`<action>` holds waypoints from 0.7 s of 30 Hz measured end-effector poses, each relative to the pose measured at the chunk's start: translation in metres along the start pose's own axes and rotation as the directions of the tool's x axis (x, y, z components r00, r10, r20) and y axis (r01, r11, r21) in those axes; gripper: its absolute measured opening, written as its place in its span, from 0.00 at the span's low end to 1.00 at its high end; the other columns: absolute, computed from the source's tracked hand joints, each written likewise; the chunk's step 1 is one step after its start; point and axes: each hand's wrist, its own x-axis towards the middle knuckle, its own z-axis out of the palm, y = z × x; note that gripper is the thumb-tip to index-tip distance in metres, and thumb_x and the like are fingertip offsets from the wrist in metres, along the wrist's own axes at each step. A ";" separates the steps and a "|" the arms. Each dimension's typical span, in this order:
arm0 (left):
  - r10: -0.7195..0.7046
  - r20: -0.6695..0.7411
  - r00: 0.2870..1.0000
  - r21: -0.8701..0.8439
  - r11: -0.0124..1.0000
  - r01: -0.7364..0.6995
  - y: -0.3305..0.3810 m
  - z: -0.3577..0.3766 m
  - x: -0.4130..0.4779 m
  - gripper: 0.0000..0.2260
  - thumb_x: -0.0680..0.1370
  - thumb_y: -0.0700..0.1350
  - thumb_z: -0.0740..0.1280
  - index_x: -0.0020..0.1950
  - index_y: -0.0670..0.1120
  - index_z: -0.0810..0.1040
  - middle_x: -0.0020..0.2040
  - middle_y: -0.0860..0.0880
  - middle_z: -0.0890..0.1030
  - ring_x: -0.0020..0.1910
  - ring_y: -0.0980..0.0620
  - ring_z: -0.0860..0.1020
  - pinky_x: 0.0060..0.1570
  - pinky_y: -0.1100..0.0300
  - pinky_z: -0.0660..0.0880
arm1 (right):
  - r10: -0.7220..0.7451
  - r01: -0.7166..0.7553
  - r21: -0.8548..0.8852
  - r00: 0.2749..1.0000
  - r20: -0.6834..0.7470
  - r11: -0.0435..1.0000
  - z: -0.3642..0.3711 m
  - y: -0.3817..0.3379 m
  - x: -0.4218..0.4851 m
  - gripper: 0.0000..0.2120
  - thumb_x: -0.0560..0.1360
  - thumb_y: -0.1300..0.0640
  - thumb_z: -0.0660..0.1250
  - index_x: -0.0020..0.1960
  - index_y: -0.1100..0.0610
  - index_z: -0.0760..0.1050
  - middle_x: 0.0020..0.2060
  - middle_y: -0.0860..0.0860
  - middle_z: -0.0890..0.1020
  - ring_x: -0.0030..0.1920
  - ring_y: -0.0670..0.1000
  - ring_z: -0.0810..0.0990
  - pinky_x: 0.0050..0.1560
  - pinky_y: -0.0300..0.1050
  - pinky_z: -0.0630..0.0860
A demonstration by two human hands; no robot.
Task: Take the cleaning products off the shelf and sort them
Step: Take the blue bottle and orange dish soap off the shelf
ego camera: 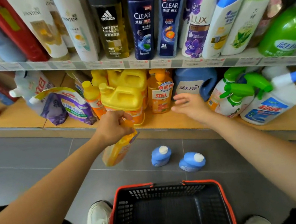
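My left hand (113, 128) grips an orange dish-soap bottle (117, 151) by its neck; the bottle hangs above the floor just in front of the bottom shelf (164, 121). My right hand (190, 106) is open with fingers spread, hovering beside an orange pump bottle (160, 95) and in front of a blue detergent jug (194, 84). Yellow jugs (124, 96) stand behind my left hand. Two blue bottles (161, 156) (192, 161) stand on the grey floor. A black basket with a red rim (164, 183) sits empty below them.
Purple refill pouches (72, 106) lean at the left of the bottom shelf. Green-trigger spray bottles (235, 94) and a white toilet-cleaner bottle (275, 101) stand at its right. The upper shelf (135, 63) holds shampoo bottles. A white shoe (98, 222) is beside the basket.
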 end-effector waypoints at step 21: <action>-0.151 0.379 0.913 0.321 0.947 0.023 -0.049 0.066 -0.014 0.22 0.76 0.55 0.73 0.68 0.57 0.72 0.54 0.51 0.84 0.55 0.47 0.81 0.55 0.50 0.79 | -0.108 0.104 -0.033 0.965 -0.240 0.994 0.037 0.014 0.076 0.38 0.60 0.55 0.85 0.59 0.49 0.63 0.52 0.44 0.75 0.47 0.39 0.75 0.43 0.36 0.71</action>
